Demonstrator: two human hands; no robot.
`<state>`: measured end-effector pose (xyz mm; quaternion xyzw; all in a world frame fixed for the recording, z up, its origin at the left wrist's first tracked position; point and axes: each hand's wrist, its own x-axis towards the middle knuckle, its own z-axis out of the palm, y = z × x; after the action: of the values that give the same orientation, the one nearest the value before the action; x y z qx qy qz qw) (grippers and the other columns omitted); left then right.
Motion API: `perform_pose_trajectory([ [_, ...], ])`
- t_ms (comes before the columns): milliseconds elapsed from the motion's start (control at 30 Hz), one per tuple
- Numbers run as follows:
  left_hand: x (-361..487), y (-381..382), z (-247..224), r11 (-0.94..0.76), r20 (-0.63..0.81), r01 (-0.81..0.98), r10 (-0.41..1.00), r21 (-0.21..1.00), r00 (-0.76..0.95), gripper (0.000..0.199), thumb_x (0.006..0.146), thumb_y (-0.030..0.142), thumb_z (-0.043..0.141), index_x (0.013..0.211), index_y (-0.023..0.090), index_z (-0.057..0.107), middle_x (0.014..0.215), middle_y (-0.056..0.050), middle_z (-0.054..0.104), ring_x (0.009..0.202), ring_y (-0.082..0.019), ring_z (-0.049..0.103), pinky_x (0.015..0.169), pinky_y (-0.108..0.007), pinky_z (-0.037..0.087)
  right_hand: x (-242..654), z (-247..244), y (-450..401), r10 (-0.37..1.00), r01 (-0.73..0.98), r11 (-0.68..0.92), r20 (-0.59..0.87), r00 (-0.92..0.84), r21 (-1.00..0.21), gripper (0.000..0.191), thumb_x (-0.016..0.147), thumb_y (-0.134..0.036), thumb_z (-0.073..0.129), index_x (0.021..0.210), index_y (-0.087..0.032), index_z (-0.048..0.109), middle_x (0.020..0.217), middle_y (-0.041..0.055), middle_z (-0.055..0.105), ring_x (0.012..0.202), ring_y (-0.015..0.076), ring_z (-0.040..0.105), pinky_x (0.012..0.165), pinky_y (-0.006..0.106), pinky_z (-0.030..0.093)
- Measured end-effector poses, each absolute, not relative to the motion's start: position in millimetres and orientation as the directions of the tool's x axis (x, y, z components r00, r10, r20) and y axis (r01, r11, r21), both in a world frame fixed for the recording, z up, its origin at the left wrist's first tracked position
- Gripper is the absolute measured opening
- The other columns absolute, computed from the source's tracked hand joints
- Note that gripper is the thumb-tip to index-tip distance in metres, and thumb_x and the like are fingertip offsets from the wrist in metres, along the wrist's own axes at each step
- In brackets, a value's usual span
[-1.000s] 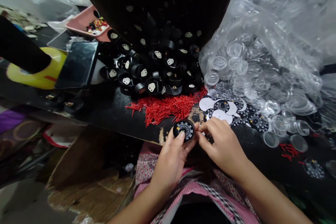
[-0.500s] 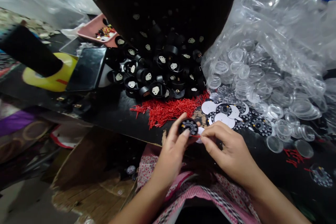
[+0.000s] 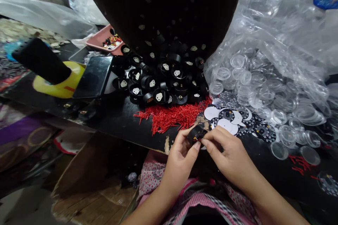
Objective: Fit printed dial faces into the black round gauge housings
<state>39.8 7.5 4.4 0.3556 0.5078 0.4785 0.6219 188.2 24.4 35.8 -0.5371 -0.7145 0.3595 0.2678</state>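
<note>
My left hand (image 3: 182,154) is closed around a small round black dial case (image 3: 196,133), thumb on the near edge and fingers behind. The case is tilted, and its printed face shows only in part. The fingertips of my right hand (image 3: 224,147) are pinched together at the case's right edge. A speck of red shows there, matching a thin red pointer; the fingers hide most of it. Just beyond the hands lies a heap of red pointers (image 3: 169,116). Printed dial discs (image 3: 227,115), some white side up, lie beyond my right hand.
Black cases (image 3: 161,95) with pale plates spill from a large dark container (image 3: 163,0). Clear round covers (image 3: 258,84) fill a plastic bag on the right. At left are a phone (image 3: 93,75), a yellow tape roll (image 3: 58,84) and a pink tray (image 3: 101,37). A cardboard box (image 3: 87,190) stands below the table edge.
The dial case has tilted, so its face shows less. My right fingertips have closed in on its edge with the red pointer. The whole view has shifted slightly.
</note>
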Motion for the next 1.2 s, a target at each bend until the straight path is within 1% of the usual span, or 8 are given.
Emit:
perform_pose_trajectory([
  [167, 39.0, 5.4, 4.3, 0.232, -0.236, -0.128, 0.972, 0.964, -0.016, 0.017, 0.085, 0.022, 0.063, 0.102, 0.022, 0.061, 0.096, 0.000, 0.073, 0.095, -0.014, 0.069, 0.088, -0.026, 0.053, 185.0, 34.9, 20.5, 0.962, 0.559, 0.128, -0.034, -0.270, -0.819, 0.017, 0.093, -0.018, 0.052, 0.077, -0.019, 0.058, 0.077, 0.0003, 0.057, 0.073, 0.0150, 0.053, 0.067, 0.027, 0.038],
  [500, 32.0, -4.2, 1.9, 0.142, -0.136, 0.093, 0.988, 0.985, -0.070, 0.037, 0.081, 0.011, 0.063, 0.112, 0.031, 0.065, 0.105, 0.005, 0.075, 0.096, -0.015, 0.071, 0.090, -0.028, 0.053, 179.2, 34.1, 9.9, 0.976, 0.497, 0.070, -0.043, -0.213, -0.865, 0.017, 0.095, -0.021, 0.054, 0.078, -0.022, 0.058, 0.072, -0.0046, 0.061, 0.067, 0.0113, 0.053, 0.066, 0.024, 0.037],
  [633, 29.6, -4.7, 2.4, 0.150, -0.144, 0.088, 0.987, 0.985, -0.073, 0.037, 0.082, 0.015, 0.065, 0.114, 0.032, 0.066, 0.108, 0.004, 0.074, 0.100, -0.016, 0.069, 0.094, -0.030, 0.051, 178.0, 32.3, 11.0, 0.980, 0.485, 0.014, -0.083, -0.179, -0.875, 0.021, 0.094, -0.024, 0.054, 0.073, -0.021, 0.054, 0.066, -0.0051, 0.054, 0.061, 0.0104, 0.047, 0.059, 0.023, 0.035],
  [733, 28.7, 0.1, 3.0, 0.242, -0.242, -0.010, 0.970, 0.970, -0.016, 0.029, 0.085, 0.022, 0.064, 0.113, 0.028, 0.066, 0.112, 0.001, 0.073, 0.102, -0.018, 0.069, 0.095, -0.032, 0.051, 179.6, 31.7, 16.3, 0.976, 0.511, -0.034, -0.138, -0.168, -0.859, 0.027, 0.091, -0.027, 0.057, 0.066, -0.020, 0.049, 0.059, -0.0058, 0.048, 0.055, 0.0095, 0.042, 0.053, 0.023, 0.032],
  [833, 27.6, 5.8, 2.1, 0.413, -0.404, -0.251, 0.910, 0.875, 0.091, 0.026, 0.087, 0.028, 0.064, 0.113, 0.026, 0.066, 0.119, -0.003, 0.071, 0.111, -0.021, 0.066, 0.096, -0.034, 0.053, 185.0, 32.9, 22.8, 0.971, 0.571, 0.053, -0.092, -0.222, -0.820, 0.032, 0.090, -0.027, 0.060, 0.061, -0.019, 0.047, 0.055, -0.0059, 0.045, 0.053, 0.0096, 0.041, 0.054, 0.024, 0.030],
  [933, 26.2, 8.3, 1.2, 0.489, -0.475, -0.427, 0.868, 0.761, 0.148, 0.032, 0.086, 0.029, 0.066, 0.117, 0.026, 0.066, 0.128, -0.005, 0.068, 0.122, -0.025, 0.060, 0.099, -0.037, 0.052, 189.5, 33.4, 27.4, 0.954, 0.605, 0.249, 0.083, -0.289, -0.757, 0.017, 0.091, -0.025, 0.059, 0.076, -0.018, 0.060, 0.067, -0.0021, 0.056, 0.063, 0.0127, 0.050, 0.063, 0.027, 0.035],
  [1033, 24.8, 6.8, 1.6, 0.517, -0.496, -0.396, 0.853, 0.759, 0.163, 0.038, 0.085, 0.030, 0.067, 0.122, 0.031, 0.065, 0.138, -0.002, 0.062, 0.129, -0.026, 0.055, 0.105, -0.039, 0.048, 188.1, 30.7, 30.5, 0.902, 0.665, 0.416, 0.186, -0.390, -0.620, 0.012, 0.093, -0.018, 0.053, 0.096, -0.015, 0.065, 0.081, 0.0033, 0.063, 0.074, 0.0166, 0.055, 0.071, 0.031, 0.036],
  [1200, 23.9, 0.8, -3.4, 0.580, -0.581, -0.195, 0.812, 0.790, 0.061, 0.040, 0.084, 0.040, 0.067, 0.124, 0.036, 0.066, 0.143, 0.002, 0.057, 0.138, -0.028, 0.045, 0.115, -0.044, 0.035, 180.1, 27.7, 34.9, 0.844, 0.760, 0.536, 0.209, -0.494, -0.367, 0.013, 0.090, -0.016, 0.051, 0.083, -0.015, 0.062, 0.078, 0.0048, 0.064, 0.076, 0.0202, 0.056, 0.071, 0.034, 0.034],
])
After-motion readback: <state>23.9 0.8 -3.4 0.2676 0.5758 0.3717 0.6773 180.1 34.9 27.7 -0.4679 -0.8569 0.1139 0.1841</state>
